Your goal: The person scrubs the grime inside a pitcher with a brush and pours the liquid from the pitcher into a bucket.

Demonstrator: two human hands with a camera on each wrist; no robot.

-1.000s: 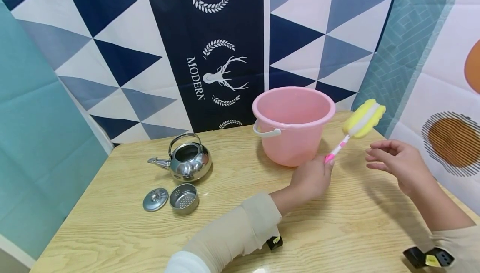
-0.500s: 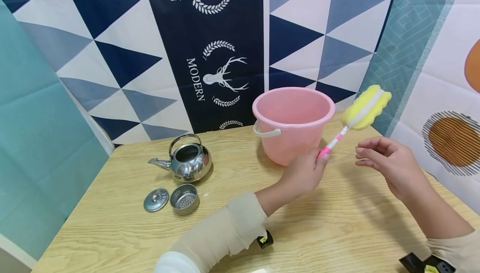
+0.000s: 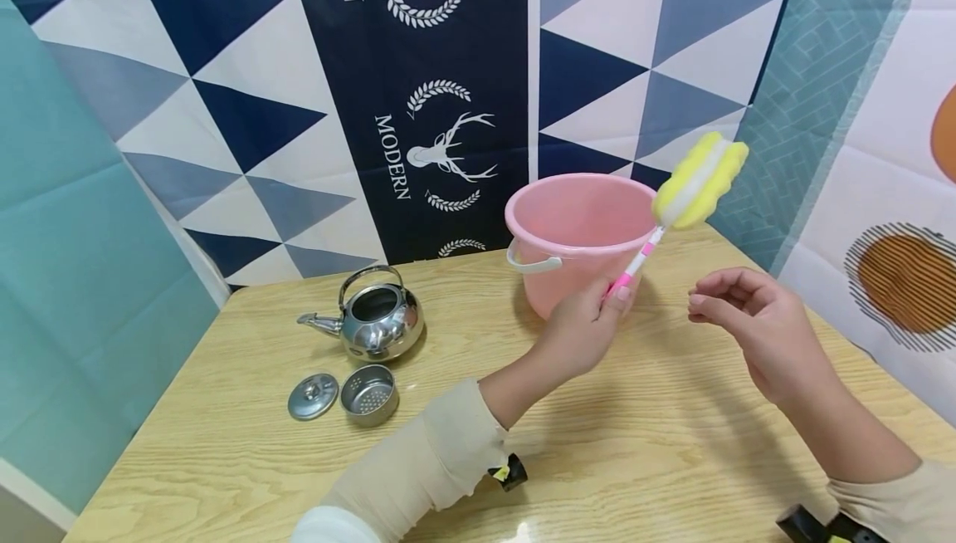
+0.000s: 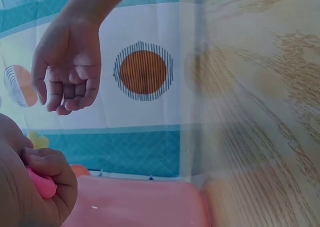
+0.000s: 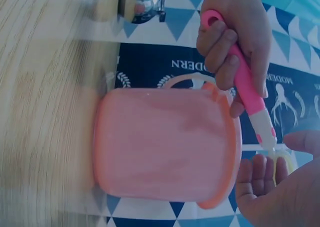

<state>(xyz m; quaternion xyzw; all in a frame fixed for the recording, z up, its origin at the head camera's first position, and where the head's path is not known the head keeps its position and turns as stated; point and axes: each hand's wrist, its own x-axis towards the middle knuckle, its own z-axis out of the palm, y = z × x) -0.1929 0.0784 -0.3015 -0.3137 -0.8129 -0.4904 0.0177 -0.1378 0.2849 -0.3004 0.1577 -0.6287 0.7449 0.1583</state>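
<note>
My left hand grips the pink handle of a sponge brush, its fingers curled round it. The brush's yellow and white sponge head points up and to the right, in front of the bucket's right rim in the head view. My right hand hangs in the air to the right of the brush, holding nothing, its fingers loosely bent. In the left wrist view the right hand shows its palm side. The pink bucket stands upright behind the left hand, its white handle lowered at the front left.
On the table, left of the bucket, stands a steel kettle without its lid. In front of it lie a round lid and a perforated strainer cup. Patterned cloth covers the back wall.
The left hand has moved left with the brush, and the sponge head has risen and now overlaps the bucket's rim. My right hand has also shifted left. The bucket and kettle stay put.
</note>
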